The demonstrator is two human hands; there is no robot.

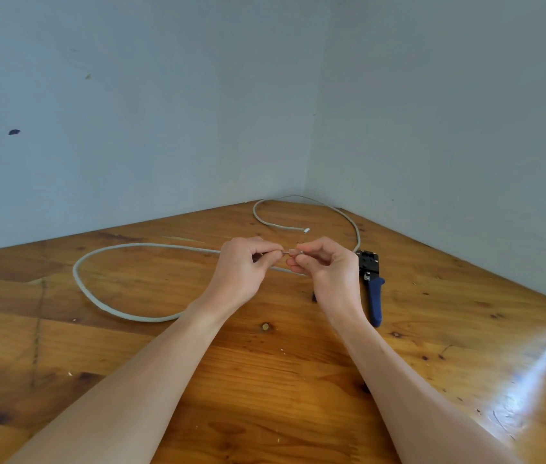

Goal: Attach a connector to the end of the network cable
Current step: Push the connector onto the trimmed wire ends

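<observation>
A long grey network cable (97, 296) loops over the wooden table. Its far end (305, 230) lies near the wall corner and carries a small clear plug. My left hand (248, 269) pinches the near cable end between thumb and fingers, a short stub of wires showing at its tip. Facing it, my right hand (323, 267) pinches a small clear connector (299, 252) just right of that stub. The two hands almost touch above the table.
A crimping tool (372, 286) with blue handles and a black head lies on the table (265, 380) just right of my right hand. Two pale blue walls meet in a corner behind the table. Glare covers the table's right side.
</observation>
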